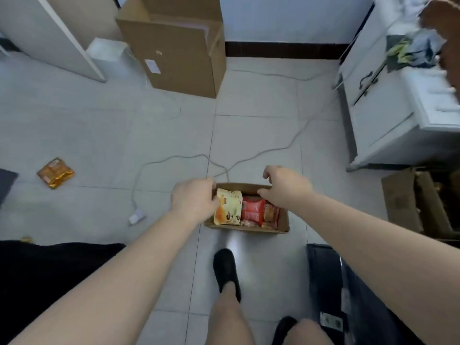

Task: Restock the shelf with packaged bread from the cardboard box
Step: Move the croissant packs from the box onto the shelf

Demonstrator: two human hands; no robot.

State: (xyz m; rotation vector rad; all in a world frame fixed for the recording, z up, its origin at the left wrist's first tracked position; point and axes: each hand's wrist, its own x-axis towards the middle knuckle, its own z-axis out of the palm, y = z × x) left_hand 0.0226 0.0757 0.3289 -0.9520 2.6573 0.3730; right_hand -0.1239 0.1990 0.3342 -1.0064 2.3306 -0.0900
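A small open cardboard box (282,218) stands on the tiled floor in front of my feet. Inside it lie a cream bread packet (229,207) on the left and a red packet (254,211) beside it, with more packets to the right. My left hand (193,200) grips the box's left wall, its thumb against the cream packet. My right hand (286,184) is over the far right corner, with the thumb at the rim and the fingers loosely curled and holding nothing.
An orange packet (55,173) lies on the floor at left. A tall cardboard box (179,46) stands at the back, a white cabinet (378,108) at right. A grey cable (174,157) and plug (137,216) cross the tiles. My black shoe (226,270) is just behind the box.
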